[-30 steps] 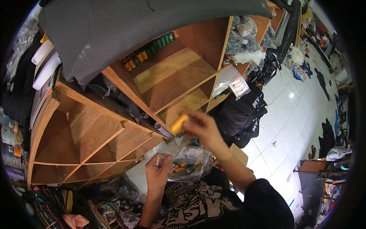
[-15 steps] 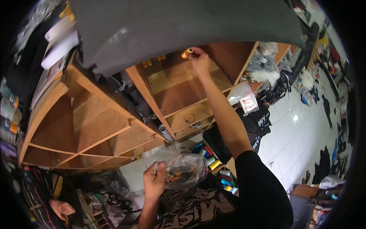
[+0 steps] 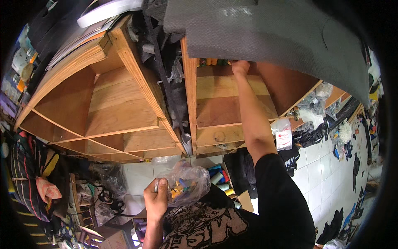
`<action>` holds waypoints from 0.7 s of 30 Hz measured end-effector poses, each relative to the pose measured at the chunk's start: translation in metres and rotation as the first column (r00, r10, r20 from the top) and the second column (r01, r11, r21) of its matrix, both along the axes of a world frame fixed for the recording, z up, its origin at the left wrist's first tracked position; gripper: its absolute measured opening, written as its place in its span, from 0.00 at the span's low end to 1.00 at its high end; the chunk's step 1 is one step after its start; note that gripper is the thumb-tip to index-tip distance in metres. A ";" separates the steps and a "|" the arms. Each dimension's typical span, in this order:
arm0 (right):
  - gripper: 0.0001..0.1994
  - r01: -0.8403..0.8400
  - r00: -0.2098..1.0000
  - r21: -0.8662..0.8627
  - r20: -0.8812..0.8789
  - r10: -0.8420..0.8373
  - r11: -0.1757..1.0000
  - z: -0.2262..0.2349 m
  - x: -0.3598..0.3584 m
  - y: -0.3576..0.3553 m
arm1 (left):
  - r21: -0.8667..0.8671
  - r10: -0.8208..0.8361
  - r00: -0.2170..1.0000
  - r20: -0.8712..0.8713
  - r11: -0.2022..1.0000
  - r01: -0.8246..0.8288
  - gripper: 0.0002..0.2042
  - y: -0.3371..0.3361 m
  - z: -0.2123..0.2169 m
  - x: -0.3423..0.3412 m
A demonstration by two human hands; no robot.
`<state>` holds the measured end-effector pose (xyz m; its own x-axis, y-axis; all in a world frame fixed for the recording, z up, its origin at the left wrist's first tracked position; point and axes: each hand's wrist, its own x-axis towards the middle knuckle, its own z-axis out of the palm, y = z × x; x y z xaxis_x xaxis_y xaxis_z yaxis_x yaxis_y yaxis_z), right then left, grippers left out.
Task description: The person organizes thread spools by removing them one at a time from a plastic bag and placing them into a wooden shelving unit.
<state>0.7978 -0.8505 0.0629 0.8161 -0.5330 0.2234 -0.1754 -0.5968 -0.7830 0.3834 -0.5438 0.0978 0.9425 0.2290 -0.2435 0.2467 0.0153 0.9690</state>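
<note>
one crinkly clear plastic bag (image 3: 186, 184) in left hand (image 3: 155, 199)

The right arm is stretching up, its right hand (image 3: 240, 67) reaching far forward; the left hand (image 3: 155, 199) is clenching low, thumb up.

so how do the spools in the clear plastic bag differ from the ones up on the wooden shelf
The small thread spools in the clear plastic bag lie jumbled and loose, while the spools on the upper wooden shelf stand in a neat row. The bag's spools hang from the left hand; the shelf row sits by the right hand. Both sets include orange ones.
</note>
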 end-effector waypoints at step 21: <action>0.20 -0.047 0.948 -0.093 0.310 0.074 0.995 -0.015 0.012 -0.021 | 0.005 -0.094 0.996 -0.014 0.996 0.094 0.16 0.002 -0.004 0.000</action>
